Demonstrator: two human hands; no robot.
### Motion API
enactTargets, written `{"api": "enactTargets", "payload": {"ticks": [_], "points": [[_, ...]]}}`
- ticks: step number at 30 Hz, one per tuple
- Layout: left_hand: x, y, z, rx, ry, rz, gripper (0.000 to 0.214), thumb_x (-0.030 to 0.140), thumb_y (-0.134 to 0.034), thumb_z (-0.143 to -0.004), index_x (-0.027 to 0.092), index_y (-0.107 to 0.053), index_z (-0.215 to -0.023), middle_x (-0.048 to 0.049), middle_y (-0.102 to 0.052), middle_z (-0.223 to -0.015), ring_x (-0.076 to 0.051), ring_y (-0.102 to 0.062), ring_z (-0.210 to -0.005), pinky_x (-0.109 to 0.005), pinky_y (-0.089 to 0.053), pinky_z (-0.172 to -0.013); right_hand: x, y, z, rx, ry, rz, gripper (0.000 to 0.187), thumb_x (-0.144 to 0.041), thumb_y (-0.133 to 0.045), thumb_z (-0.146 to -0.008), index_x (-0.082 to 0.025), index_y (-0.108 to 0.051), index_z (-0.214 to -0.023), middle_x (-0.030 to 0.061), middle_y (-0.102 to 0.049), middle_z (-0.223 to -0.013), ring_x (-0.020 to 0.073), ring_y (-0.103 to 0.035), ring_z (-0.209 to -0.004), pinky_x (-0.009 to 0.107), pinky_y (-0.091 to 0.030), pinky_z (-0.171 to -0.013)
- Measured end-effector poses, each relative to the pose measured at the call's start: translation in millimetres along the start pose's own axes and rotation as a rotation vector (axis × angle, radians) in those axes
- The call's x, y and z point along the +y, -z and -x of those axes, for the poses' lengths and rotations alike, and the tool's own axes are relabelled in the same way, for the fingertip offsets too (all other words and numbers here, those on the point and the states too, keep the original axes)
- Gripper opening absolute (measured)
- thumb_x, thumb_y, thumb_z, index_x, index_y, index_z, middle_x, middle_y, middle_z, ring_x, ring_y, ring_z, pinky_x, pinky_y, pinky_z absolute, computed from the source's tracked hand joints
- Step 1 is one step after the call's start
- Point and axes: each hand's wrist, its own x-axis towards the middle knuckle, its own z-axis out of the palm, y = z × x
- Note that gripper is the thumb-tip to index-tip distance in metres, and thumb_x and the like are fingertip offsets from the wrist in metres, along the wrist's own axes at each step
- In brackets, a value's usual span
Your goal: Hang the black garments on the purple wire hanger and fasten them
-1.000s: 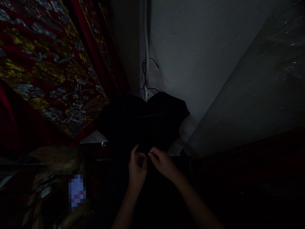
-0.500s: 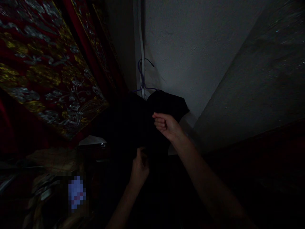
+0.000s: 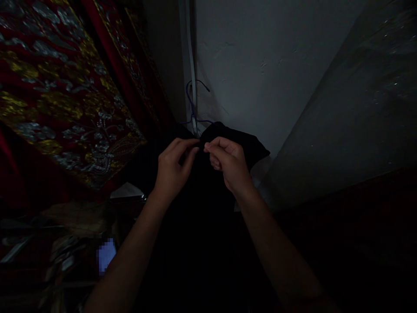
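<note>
A black garment (image 3: 195, 217) with short sleeves hangs on a purple wire hanger (image 3: 190, 98) in front of me. It is so dark that its folds and fastenings do not show. At its neck opening, my left hand (image 3: 172, 165) reaches in with thumb and forefinger closing on the cloth. Just right of it, my right hand (image 3: 230, 161) pinches at the garment's neckline, its other fingers curled in. The two sets of fingertips are only a small gap apart. Whatever small part lies between them is too dark to make out.
Red cloth (image 3: 65, 100) with gold and silver embroidery hangs at the left. A pale pipe or cord (image 3: 190, 43) runs down the wall corner behind the hanger. A grey wall (image 3: 254, 65) rises at the right. Lower left, dim clutter surrounds a blurred bluish patch (image 3: 106, 255).
My left hand has risen from low on the garment to the neckline, beside the right. My right hand has shifted slightly upward, still pinched.
</note>
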Motion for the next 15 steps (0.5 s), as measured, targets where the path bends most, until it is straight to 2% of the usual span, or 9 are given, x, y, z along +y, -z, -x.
{"api": "enactTargets", "payload": {"ticks": [2,5,8,10,12,13,14,15], "points": [[2.2,-4.7,-11.9,-0.006,-0.041,-0.054,0.011,0.019,-0.058,-0.096,0.016,-0.068,-0.095,-0.0024,-0.068,-0.088,-0.014,-0.063,-0.081,-0.026,-0.049,-0.076,6.2,1.4,-3.9,0.024,0.059,0.034,0.025,-0.036,-0.070,-0.082,-0.021,-0.055,-0.069,-0.0078,-0.040,-0.053,0.0060,-0.031,-0.046,0.021,-0.023,-0.045],[6.2,-11.0,-11.7,0.028,-0.044,-0.087,0.011,0.019,-0.056,-0.096,0.016,-0.065,-0.090,-0.0018,-0.067,-0.086,-0.014,-0.063,-0.080,-0.025,-0.049,-0.075,32.8,4.0,-5.7,0.032,0.044,0.094,0.026,-0.038,-0.066,-0.081,-0.022,-0.051,-0.068,-0.0076,-0.040,-0.055,0.0074,-0.032,-0.048,0.023,-0.023,-0.046],[3.2,0.7,-7.1,0.209,0.035,-0.088,0.015,0.024,-0.054,-0.098,0.016,-0.065,-0.092,-0.0011,-0.068,-0.087,-0.015,-0.064,-0.085,-0.026,-0.049,-0.079,68.6,7.8,2.2,0.069,-0.052,0.192,0.026,-0.040,-0.065,-0.078,-0.022,-0.051,-0.066,-0.0066,-0.042,-0.055,0.0088,-0.036,-0.050,0.024,-0.024,-0.048],[-9.2,21.5,-4.5,0.431,0.148,-0.062,0.016,0.029,-0.057,-0.097,0.016,-0.066,-0.094,-0.0008,-0.067,-0.089,-0.015,-0.064,-0.088,-0.028,-0.050,-0.083,87.3,10.3,14.5,0.077,-0.131,0.215,0.028,-0.042,-0.066,-0.076,-0.021,-0.052,-0.064,-0.0061,-0.042,-0.055,0.0095,-0.037,-0.051,0.024,-0.025,-0.048],[-30.2,46.9,2.6,0.642,0.344,0.120,0.014,0.031,-0.061,-0.094,0.017,-0.065,-0.092,0.0010,-0.065,-0.086,-0.014,-0.062,-0.086,-0.028,-0.050,-0.083,97.1,11.1,31.9,0.047,-0.191,0.169,0.029,-0.044,-0.066,-0.077,-0.021,-0.052,-0.065,-0.0068,-0.040,-0.055,0.0094,-0.036,-0.051,0.024,-0.025,-0.048],[-42.3,58.3,9.8,0.717,0.471,0.283,0.011,0.028,-0.061,-0.092,0.018,-0.063,-0.088,0.0024,-0.063,-0.082,-0.013,-0.061,-0.081,-0.027,-0.051,-0.081,98.7,10.4,41.7,0.033,-0.206,0.132,0.029,-0.044,-0.065,-0.078,-0.022,-0.051,-0.066,-0.0072,-0.038,-0.055,0.0092,-0.035,-0.050,0.024,-0.025,-0.048],[-53.9,67.0,19.9,0.711,0.623,0.486,0.012,0.026,-0.060,-0.091,0.019,-0.059,-0.081,0.0036,-0.062,-0.076,-0.011,-0.061,-0.076,-0.025,-0.051,-0.077,98.7,8.8,51.7,0.023,-0.215,0.096,0.029,-0.044,-0.065,-0.079,-0.022,-0.050,-0.066,-0.0076,-0.037,-0.054,0.0090,-0.034,-0.050,0.023,-0.025,-0.048],[-63.8,71.8,33.0,0.688,0.719,0.579,0.015,0.025,-0.058,-0.090,0.020,-0.055,-0.076,0.0036,-0.060,-0.070,-0.011,-0.060,-0.070,-0.025,-0.052,-0.072,97.8,6.6,61.7,0.020,-0.225,0.063,0.029,-0.043,-0.065,-0.080,-0.022,-0.050,-0.067,-0.0079,-0.036,-0.054,0.0088,-0.032,-0.049,0.023,-0.024,-0.048]]}}
